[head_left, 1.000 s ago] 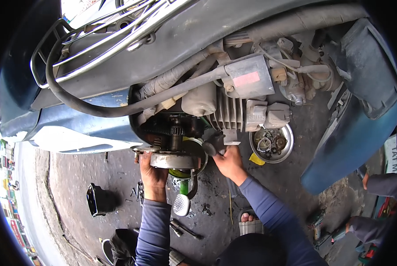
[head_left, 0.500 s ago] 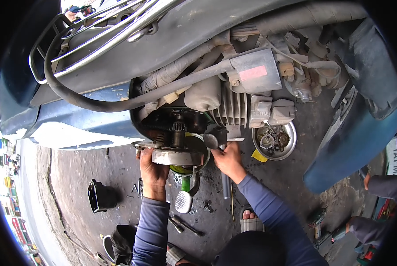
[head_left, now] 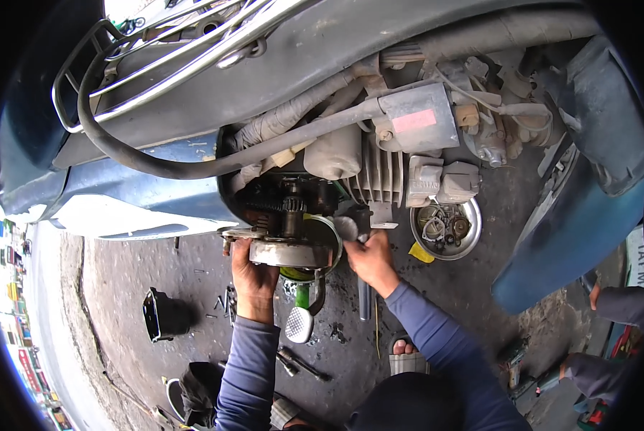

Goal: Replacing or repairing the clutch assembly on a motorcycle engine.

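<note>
A motorcycle with its engine (head_left: 379,176) exposed stands before me. My left hand (head_left: 254,280) is closed around the left lower side of a round metal engine part (head_left: 291,253), its fingers partly hidden behind the part. Above the part rises a toothed shaft (head_left: 292,205). My right hand (head_left: 373,262) grips a hammer (head_left: 345,229), its round head close to the right edge of the part and its handle reaching down below my fist. A pedal with a ridged pad (head_left: 299,326) hangs below the round part.
A metal bowl of small engine parts (head_left: 473,244) sits on the floor to the right. Behind the round part is a green-rimmed basin (head_left: 336,266). A black box (head_left: 165,316), loose bolts and a socket tool (head_left: 304,363) lie at left. Another person's legs (head_left: 602,373) show at right.
The view has shifted slightly. My left hand stays on the round part, and the hammer head in my right hand looks a little blurred, with barely any shift in position.
</note>
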{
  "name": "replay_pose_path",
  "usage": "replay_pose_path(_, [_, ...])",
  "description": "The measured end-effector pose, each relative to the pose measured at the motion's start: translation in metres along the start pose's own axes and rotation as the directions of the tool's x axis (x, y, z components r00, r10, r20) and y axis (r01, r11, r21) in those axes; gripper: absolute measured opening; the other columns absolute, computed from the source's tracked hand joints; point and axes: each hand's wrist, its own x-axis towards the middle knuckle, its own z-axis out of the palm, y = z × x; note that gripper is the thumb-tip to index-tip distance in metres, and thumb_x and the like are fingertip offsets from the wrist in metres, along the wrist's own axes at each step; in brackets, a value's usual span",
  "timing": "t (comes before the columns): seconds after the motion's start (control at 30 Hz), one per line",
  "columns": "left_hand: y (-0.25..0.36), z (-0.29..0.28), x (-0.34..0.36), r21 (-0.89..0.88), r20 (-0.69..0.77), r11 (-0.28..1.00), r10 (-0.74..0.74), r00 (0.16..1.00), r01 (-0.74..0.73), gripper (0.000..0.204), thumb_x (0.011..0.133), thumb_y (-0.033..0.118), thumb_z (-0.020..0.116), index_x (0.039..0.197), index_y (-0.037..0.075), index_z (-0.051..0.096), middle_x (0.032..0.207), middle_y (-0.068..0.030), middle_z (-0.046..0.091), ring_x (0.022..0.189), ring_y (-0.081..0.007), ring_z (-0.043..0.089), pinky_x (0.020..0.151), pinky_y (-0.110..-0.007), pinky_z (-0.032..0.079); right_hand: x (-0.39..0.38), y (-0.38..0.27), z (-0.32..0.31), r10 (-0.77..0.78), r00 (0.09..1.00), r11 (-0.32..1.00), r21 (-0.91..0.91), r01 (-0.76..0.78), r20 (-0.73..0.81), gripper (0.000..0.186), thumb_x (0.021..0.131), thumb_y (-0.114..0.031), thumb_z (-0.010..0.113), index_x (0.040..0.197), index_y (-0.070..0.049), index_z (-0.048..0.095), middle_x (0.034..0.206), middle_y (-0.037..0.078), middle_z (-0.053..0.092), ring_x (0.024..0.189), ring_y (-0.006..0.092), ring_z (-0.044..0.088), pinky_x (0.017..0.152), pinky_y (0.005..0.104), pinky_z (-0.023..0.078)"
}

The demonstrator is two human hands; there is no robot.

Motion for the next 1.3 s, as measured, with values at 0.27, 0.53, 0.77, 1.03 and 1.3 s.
replay_pose_path(0.27, [-0.005, 0.002, -0.021, -0.096, -0.064, 0.995, -0.042, 0.997, 0.036, 0.044, 0.085, 0.022, 0.067, 0.123, 0.003, 0.055, 0.117, -0.0104, 0.063, 0.107, -0.0253, 0.06, 0.099, -0.041, 0.047, -0.005, -0.033, -0.001, 0.186, 0.98, 0.977, 0.095, -0.192, 0.074, 0.011, 0.076, -0.009, 0.067, 0.083, 0.0, 0.066, 0.075, 0.016, 0.067, 0.066, 0.0216, 0.066, 0.059, 0.0335, 0.048])
replay_pose_path(0.53, [-0.01, 0.01, -0.018, -0.159, -0.013, 0.987, -0.015, 1.0, 0.013, 0.039, 0.087, 0.015, 0.064, 0.122, 0.003, 0.053, 0.117, -0.0107, 0.061, 0.107, -0.0256, 0.06, 0.097, -0.042, 0.048, -0.066, 0.066, -0.036, 0.368, 0.93, 0.925, 0.101, -0.367, 0.006, 0.035, 0.077, -0.029, 0.074, 0.071, 0.002, 0.059, 0.065, 0.012, 0.062, 0.056, 0.0224, 0.058, 0.055, 0.0377, 0.045])
replay_pose_path(0.77, [-0.015, 0.008, -0.013, -0.224, 0.013, 0.974, 0.018, 1.0, -0.014, 0.043, 0.085, 0.008, 0.063, 0.126, 0.006, 0.05, 0.119, -0.0096, 0.06, 0.109, -0.0257, 0.059, 0.097, -0.043, 0.047, -0.194, 0.119, -0.138, 0.513, 0.858, 0.725, -0.536, -0.433, 0.001, 0.031, 0.071, -0.024, 0.077, 0.077, 0.004, 0.064, 0.071, 0.02, 0.065, 0.067, 0.0359, 0.065, 0.06, 0.0424, 0.048])
replay_pose_path(1.03, [-0.01, -0.003, -0.008, -0.214, 0.077, 0.976, -0.026, 0.997, 0.042, 0.043, 0.084, 0.002, 0.062, 0.124, 0.008, 0.049, 0.119, -0.0072, 0.059, 0.108, -0.0241, 0.058, 0.096, -0.043, 0.047, -0.191, 0.032, -0.155, 0.3, 0.949, 0.571, -0.815, -0.096, 0.099, 0.023, 0.076, -0.015, 0.074, 0.088, 0.002, 0.063, 0.076, 0.016, 0.066, 0.071, 0.031, 0.067, 0.062, 0.0368, 0.051])
replay_pose_path(1.3, [-0.014, -0.001, 0.001, -0.152, 0.056, 0.987, 0.064, 0.996, -0.055, 0.041, 0.082, -0.004, 0.06, 0.121, 0.006, 0.053, 0.115, -0.0054, 0.061, 0.106, -0.0194, 0.059, 0.094, -0.038, 0.048, -0.072, -0.244, -0.031, -0.666, 0.622, 0.626, -0.144, 0.766, 0.412, 0.021, 0.068, -0.007, 0.074, 0.084, -0.003, 0.062, 0.092, 0.009, 0.058, 0.087, 0.0283, 0.057, 0.076, 0.0392, 0.048])
